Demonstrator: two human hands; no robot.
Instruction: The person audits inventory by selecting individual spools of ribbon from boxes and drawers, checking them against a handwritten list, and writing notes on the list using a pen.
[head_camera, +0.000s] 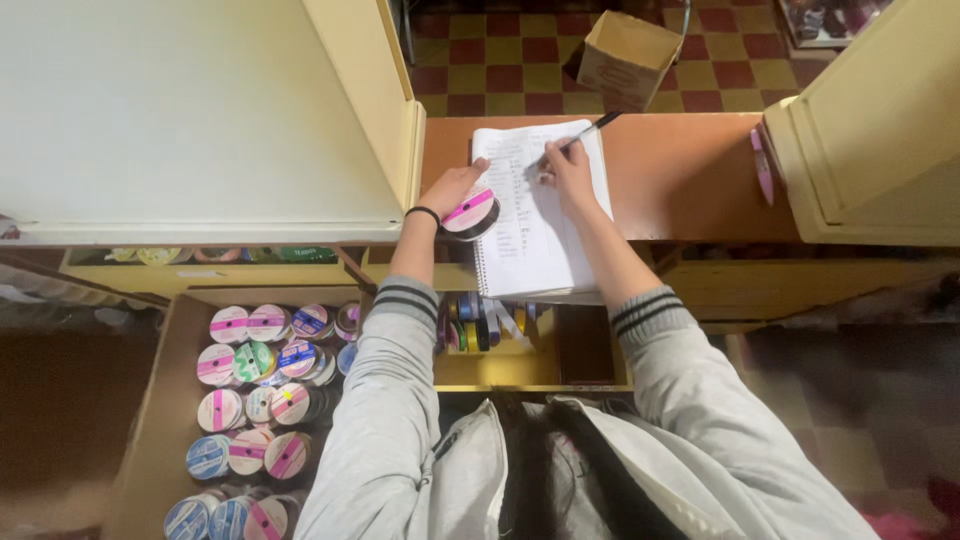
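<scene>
Item: left hand (450, 188) — fingers closed around a round ribbon spool with a pink band across its white face (470, 212), held at the left edge of a white spiral-bound notebook with handwritten lines (535, 225). A black band (422, 212) sat on that wrist.

Item: right hand (570, 165) — fingers pinched shut on a black pen (588, 132), its tip down on the upper part of the notebook page.

Item: notebook — lay open on an orange-brown table (680, 170), its lower edge overhanging the front of the table.

Item: both arms in grey knit sleeves with dark striped cuffs (405, 297).

Item: brown cardboard box (165, 420), lower left, below the table — packed with many round ribbon spools (255, 395), faces up, in pink, blue and green bands.

Item: yellow shelf (500, 372) under the notebook — more rolls of ribbon (480, 325) stood on edge there.

Item: cream cabinet door (200, 110), upper left; a second cream cabinet (870, 140) at right.

Item: open cardboard carton (625, 55) on the red-and-yellow chequered floor (500, 50), beyond the table.
</scene>
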